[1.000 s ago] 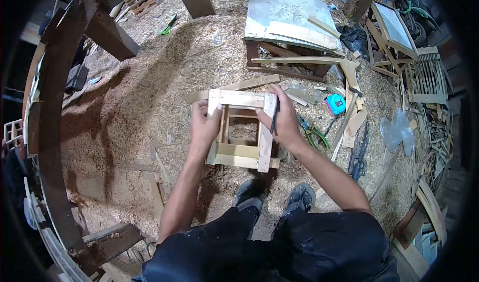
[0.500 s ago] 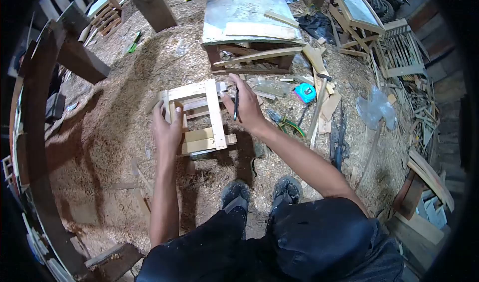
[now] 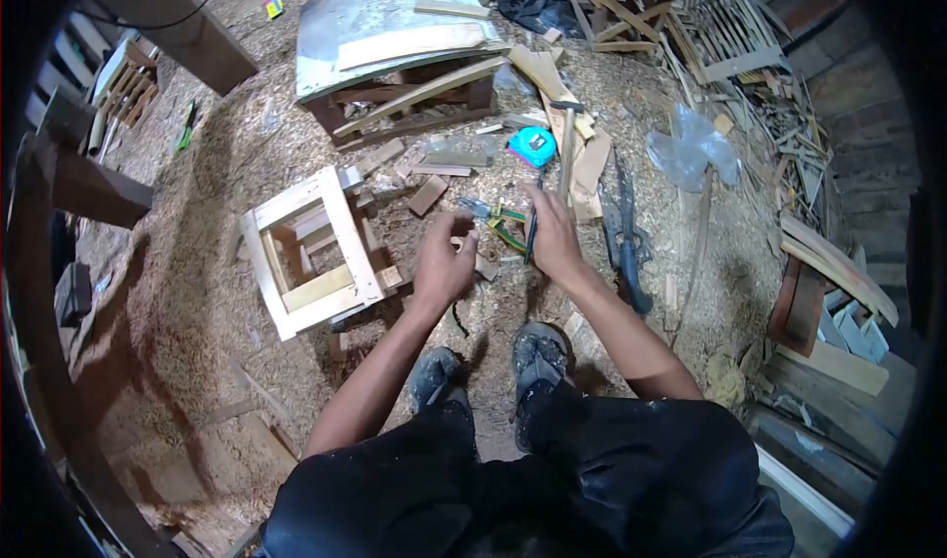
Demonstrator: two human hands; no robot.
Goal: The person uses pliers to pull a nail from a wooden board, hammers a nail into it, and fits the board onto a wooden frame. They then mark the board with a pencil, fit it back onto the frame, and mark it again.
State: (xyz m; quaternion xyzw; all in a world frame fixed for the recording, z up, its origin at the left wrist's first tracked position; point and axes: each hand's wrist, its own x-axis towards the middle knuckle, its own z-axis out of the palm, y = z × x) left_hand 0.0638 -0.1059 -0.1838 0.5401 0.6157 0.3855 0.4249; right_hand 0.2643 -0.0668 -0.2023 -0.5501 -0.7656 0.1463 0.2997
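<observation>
My right hand [image 3: 554, 240] is closed around a slim black pen [image 3: 534, 234], held upright between the fingers. Just left of it, my left hand [image 3: 444, 265] hovers over the ground with its fingers loosely curled and apart, holding nothing. Pliers with green and yellow handles [image 3: 507, 230] lie between the two hands, partly behind the right fingers. A small frame of pale wood strips [image 3: 346, 230] stands on the shavings to the left, touched by neither hand. Beyond the right hand are a turquoise tape measure [image 3: 533, 146] and a hammer [image 3: 566, 153].
A low table with a worn metallic top [image 3: 385, 15] stands ahead, with wood strips on it. A clear plastic bag [image 3: 692, 148] and a dark long-handled tool [image 3: 627, 247] lie to the right. Wood shavings and offcuts cover the floor; a thick post [image 3: 182, 30] rises at upper left.
My left hand has let go of the wooden frame and moved right, towards the pliers. The right hand, still with the pen, has left the frame's side. The view has shifted right.
</observation>
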